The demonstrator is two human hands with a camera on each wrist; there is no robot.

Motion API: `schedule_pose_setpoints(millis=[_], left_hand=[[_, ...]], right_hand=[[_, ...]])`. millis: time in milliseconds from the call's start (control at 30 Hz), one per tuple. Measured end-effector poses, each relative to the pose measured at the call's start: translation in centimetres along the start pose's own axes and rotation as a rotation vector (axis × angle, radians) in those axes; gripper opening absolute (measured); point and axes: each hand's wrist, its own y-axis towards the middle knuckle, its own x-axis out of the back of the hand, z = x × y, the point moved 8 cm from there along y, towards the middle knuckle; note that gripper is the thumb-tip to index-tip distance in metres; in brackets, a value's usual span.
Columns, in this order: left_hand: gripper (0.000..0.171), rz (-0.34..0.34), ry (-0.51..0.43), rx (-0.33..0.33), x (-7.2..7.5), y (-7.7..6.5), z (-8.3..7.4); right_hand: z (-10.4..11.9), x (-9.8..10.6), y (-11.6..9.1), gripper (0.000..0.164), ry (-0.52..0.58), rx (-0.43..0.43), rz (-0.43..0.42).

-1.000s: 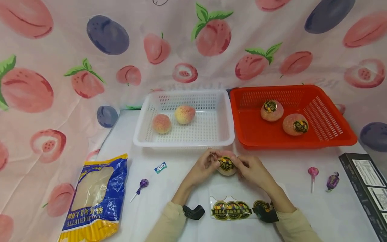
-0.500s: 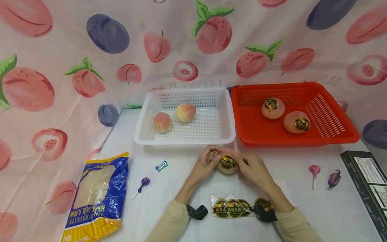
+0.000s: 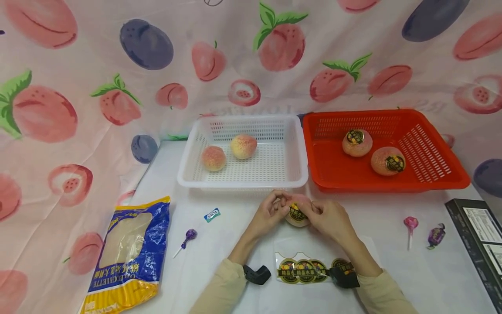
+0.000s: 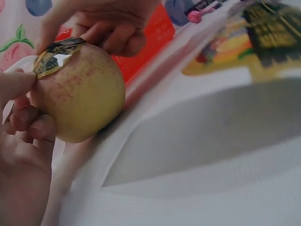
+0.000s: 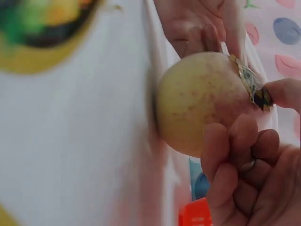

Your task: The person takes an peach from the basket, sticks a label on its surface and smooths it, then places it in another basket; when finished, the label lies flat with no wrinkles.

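Observation:
A peach (image 5: 197,108) rests on the white table between both hands. On its upper side sits a round black-and-gold sticker (image 3: 295,213), its edge lifting off the skin in the right wrist view. My left hand (image 3: 270,214) holds the peach from the left, thumb at the sticker's edge and fingers curled beside the fruit. From the right, my right hand (image 3: 331,221) holds it, with its thumb (image 5: 284,93) pressing on the sticker. Part of the sticker is hidden under that thumb. Nearer the person lies a clear sheet of similar stickers (image 3: 302,271).
A white basket (image 3: 243,184) with two plain peaches stands behind, beside a red basket (image 3: 333,176) with two stickered ones. A pasta bag (image 3: 127,257), purple lollipop (image 3: 191,234) and small packet (image 3: 212,215) lie left. A pink lollipop (image 3: 410,223), wrapped candy (image 3: 436,236) and black box (image 3: 476,235) lie right.
The right thumb has slid left over the sticker and now covers its right part. Both hands stay at the peach. The whole head view has shifted slightly.

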Motion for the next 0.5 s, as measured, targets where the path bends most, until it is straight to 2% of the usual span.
schedule_pose_setpoints(millis=[100,233,333,433,500], left_hand=[[0.029,-0.012,-0.005,0.007,0.1,0.1,0.1],[0.031,-0.008,-0.043,0.064,0.2,0.1,0.8],[0.032,-0.006,-0.057,0.091,0.2,0.1,1.0],[0.036,0.0,-0.006,0.057,0.2,0.1,0.6],[0.043,0.006,0.086,0.012,0.1,0.2,0.0]], right_hand=[[-0.3,-0.3,0.3,0.063,0.055,-0.026,0.056],[-0.7,-0.7,0.5,0.067,0.118,-0.046,0.139],[-0.6,-0.8,0.5,0.066,0.106,-0.03,0.153],[-0.5,-0.8,0.5,0.068,0.047,-0.035,0.143],[-0.2,-0.6,0.5,0.069,-0.003,-0.036,0.132]])
